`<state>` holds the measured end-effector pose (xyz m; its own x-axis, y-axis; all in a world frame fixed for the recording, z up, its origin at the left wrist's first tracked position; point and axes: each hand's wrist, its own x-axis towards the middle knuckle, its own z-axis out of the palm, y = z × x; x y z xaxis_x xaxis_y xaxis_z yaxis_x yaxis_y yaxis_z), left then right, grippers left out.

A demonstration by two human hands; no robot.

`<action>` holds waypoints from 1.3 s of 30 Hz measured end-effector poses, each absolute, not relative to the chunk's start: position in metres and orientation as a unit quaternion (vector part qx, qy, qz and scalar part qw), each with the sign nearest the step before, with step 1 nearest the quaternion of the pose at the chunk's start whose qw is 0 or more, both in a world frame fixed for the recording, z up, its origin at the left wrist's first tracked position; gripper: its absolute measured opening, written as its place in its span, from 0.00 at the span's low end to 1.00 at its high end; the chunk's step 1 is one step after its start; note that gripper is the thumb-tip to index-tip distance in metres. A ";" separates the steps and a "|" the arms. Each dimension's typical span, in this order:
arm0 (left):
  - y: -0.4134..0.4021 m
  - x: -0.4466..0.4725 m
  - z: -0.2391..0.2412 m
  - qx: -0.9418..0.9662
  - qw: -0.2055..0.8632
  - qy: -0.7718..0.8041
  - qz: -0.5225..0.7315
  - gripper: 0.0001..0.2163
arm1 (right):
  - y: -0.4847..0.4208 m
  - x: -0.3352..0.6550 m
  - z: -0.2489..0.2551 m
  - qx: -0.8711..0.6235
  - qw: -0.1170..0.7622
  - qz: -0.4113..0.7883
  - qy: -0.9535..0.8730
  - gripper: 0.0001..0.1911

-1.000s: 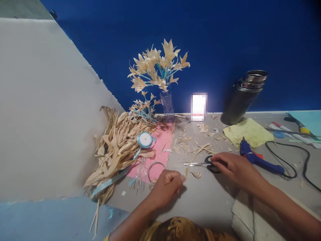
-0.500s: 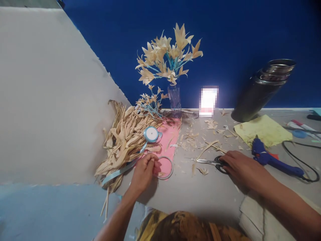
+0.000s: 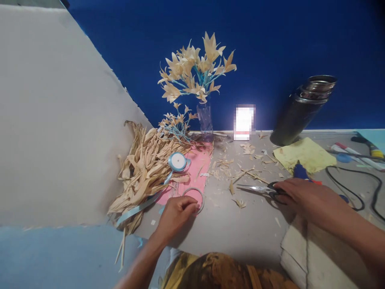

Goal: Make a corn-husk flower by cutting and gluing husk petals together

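My right hand (image 3: 296, 194) grips the black handles of a pair of scissors (image 3: 255, 188), whose metal blades point left, low over the table. My left hand (image 3: 180, 212) is closed, thumb and fingers pressed together; anything between them is too small or hidden to make out. It overlaps the lower left of a thin pale ring (image 3: 193, 188) that lies partly on a pink sheet (image 3: 197, 166). Just above sits a spool of light blue ribbon (image 3: 177, 161), its loose end trailing left. Dry husk scraps (image 3: 240, 204) lie between the hands.
A heap of dried husks (image 3: 138, 168) fills the left side. Behind stand a clear vase (image 3: 205, 122) of husk flowers (image 3: 195, 72) and a dark flask (image 3: 296, 114). Right are yellow paper (image 3: 309, 154), a blue glue gun (image 3: 300, 171), its black cord (image 3: 350, 168) and a folded cloth (image 3: 300, 249).
My right hand has moved right with the scissors, now covering much of the glue gun. My left hand has shifted right and toward me across the ring's edge. The view has turned slightly.
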<state>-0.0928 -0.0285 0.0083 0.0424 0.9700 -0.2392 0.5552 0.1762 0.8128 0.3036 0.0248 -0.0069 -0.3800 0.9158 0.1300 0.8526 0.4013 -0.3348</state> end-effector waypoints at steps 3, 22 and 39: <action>-0.032 -0.094 0.013 0.617 0.385 0.634 0.263 0.14 | 0.019 0.317 -0.002 -0.540 0.115 0.060 -0.831 0.05; -0.038 -0.091 0.049 0.323 0.542 0.485 0.606 0.10 | 0.010 0.260 0.026 -0.486 0.246 0.564 -0.620 0.16; -0.034 -0.021 0.036 0.222 0.751 0.320 0.533 0.13 | 0.006 0.184 0.034 -0.394 0.392 0.668 -0.495 0.19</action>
